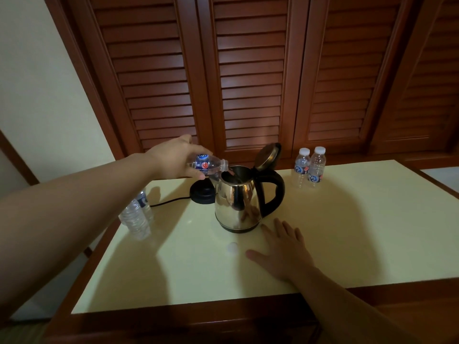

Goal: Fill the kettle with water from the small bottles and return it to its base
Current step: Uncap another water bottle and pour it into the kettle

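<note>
Head cam: our left hand (pixel 173 157) grips a bottle (pixel 208 165) tipped over the open kettle (pixel 238 204). Our right hand (pixel 285 249) lies flat, fingers spread, on the table (pixel 372 232).

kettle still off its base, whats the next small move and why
Probably keep the bottle tipped until it drains: the left hand holds it with its neck at the open kettle, whose lid is up. The base waits behind.

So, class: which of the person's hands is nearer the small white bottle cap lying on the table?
Right hand: flat on the table just right of the cap. Left hand: far behind, pouring.
</note>
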A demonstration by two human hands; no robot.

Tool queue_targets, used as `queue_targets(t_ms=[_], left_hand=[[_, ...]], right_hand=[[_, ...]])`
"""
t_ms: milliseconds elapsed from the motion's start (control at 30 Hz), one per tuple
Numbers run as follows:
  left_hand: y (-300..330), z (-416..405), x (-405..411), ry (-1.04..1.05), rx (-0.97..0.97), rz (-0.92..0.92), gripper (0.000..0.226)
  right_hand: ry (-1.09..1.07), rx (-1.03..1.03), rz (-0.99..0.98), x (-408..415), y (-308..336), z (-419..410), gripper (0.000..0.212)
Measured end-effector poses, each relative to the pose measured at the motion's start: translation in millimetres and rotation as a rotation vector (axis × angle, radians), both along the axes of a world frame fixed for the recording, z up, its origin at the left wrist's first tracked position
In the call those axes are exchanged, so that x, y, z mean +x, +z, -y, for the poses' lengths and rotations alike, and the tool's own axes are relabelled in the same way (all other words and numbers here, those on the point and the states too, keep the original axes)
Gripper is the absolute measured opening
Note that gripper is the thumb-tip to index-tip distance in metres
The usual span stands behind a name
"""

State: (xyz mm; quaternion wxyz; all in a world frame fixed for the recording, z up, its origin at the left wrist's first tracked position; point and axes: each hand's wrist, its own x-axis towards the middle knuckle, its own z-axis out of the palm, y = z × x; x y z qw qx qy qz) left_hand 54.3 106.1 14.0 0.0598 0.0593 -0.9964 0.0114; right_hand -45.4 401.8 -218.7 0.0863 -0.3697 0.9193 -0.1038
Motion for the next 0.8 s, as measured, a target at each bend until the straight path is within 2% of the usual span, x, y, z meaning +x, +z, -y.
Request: queue_targets(t_ms=[367,800], left_hand=[[15,-11,-13,-0.038,-0.177,0.052,0.072],[54,-35,-29,-0.124,-0.563,0.098,0.069]], right_hand=[[0.008,-0.012,-0.009,-2,-4,-1,0.107],[0.015,-0.015,-0.01,-3,-5,-2,0.105]])
